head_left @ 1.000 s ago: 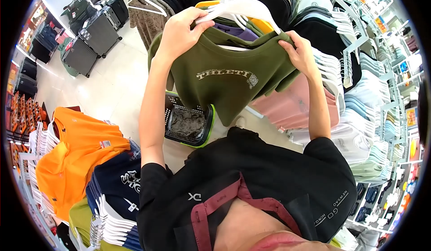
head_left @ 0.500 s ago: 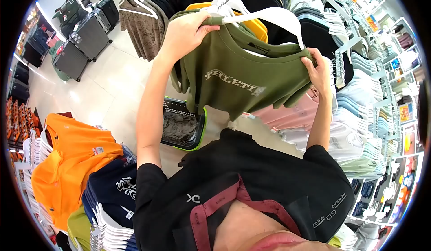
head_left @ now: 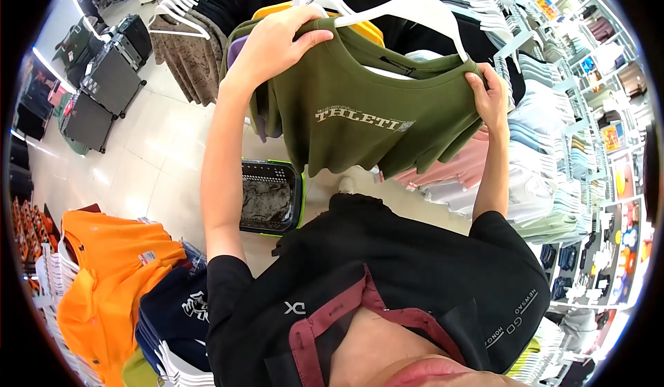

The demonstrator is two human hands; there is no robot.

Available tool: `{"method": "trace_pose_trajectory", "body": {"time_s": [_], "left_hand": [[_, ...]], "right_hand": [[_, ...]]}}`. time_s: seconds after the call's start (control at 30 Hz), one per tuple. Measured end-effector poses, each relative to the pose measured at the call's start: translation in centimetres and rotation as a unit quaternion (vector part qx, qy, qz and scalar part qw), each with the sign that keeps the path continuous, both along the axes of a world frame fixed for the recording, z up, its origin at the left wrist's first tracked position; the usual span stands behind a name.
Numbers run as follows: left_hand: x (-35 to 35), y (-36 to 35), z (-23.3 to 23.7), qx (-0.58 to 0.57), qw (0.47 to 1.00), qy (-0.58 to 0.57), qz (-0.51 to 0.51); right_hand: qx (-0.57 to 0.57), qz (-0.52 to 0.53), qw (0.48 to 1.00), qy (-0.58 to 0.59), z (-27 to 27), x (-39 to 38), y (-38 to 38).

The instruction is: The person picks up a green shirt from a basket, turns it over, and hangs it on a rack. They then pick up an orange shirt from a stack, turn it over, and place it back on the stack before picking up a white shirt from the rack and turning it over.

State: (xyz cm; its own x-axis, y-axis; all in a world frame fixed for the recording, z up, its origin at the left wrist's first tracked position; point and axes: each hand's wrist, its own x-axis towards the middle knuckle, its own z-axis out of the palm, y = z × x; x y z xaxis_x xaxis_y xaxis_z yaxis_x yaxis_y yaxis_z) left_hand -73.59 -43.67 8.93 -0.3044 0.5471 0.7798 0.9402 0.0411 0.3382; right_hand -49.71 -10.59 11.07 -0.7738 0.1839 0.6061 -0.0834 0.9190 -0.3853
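An olive green shirt (head_left: 360,93) with pale printed letters hangs spread on a white hanger (head_left: 415,12) at the upper middle. My left hand (head_left: 280,44) grips its shoulder at the left, fingers over the collar edge and thumb in front. At the opposite shoulder, near the hanger's end, my right hand (head_left: 491,96) pinches the fabric. Behind the shirt, yellow and purple garments show partly. Whether the hanger's hook rests on a rail is hidden.
A black basket with a green rim (head_left: 300,197) holds dark cloth on the floor. Orange shirts (head_left: 117,255) and navy garments (head_left: 173,307) hang lower left. Grey suitcases (head_left: 86,121) stand upper left. Racks of pale clothes (head_left: 546,117) line the right.
The green shirt is spread flatter and its lettering shows more fully. My left hand sits slightly further left on it. A purple garment now shows behind. The view has shifted.
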Motion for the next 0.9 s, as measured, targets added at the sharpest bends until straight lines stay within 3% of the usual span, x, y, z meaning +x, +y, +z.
{"method": "trace_pose_trajectory", "body": {"time_s": [0.07,0.17,0.27,0.33,0.43,0.73,0.8,0.9], "left_hand": [[-0.1,0.4,-0.2,-0.027,0.999,-0.034,0.003],[0.0,1.1,-0.7,0.020,1.000,-0.016,0.011],[0.2,1.6,-1.1,0.027,0.997,-0.001,0.075],[-0.1,1.9,-1.7,0.081,0.993,0.027,0.083],[0.0,2.3,-2.1,0.062,0.995,-0.019,0.082],[0.0,4.8,-2.2,-0.013,1.000,-0.025,0.010],[0.2,5.1,-1.9,-0.008,0.995,-0.095,-0.012],[-0.5,5.9,-2.6,0.044,0.995,-0.087,-0.024]], "right_hand": [[-0.007,-0.002,1.000,-0.007,0.0,-0.1,0.3],[0.028,0.022,0.999,0.009,-0.2,-0.2,0.8],[0.015,0.030,0.999,0.010,-0.3,-0.1,1.2],[-0.029,0.016,0.997,-0.067,-0.3,0.3,1.8],[-0.018,0.013,0.997,-0.069,-0.9,0.5,2.4],[-0.042,-0.015,0.998,-0.036,-1.2,1.5,2.3],[-0.059,-0.027,0.997,-0.038,-1.0,1.8,2.6],[-0.065,-0.022,0.997,-0.026,-0.5,2.2,2.8]]}}
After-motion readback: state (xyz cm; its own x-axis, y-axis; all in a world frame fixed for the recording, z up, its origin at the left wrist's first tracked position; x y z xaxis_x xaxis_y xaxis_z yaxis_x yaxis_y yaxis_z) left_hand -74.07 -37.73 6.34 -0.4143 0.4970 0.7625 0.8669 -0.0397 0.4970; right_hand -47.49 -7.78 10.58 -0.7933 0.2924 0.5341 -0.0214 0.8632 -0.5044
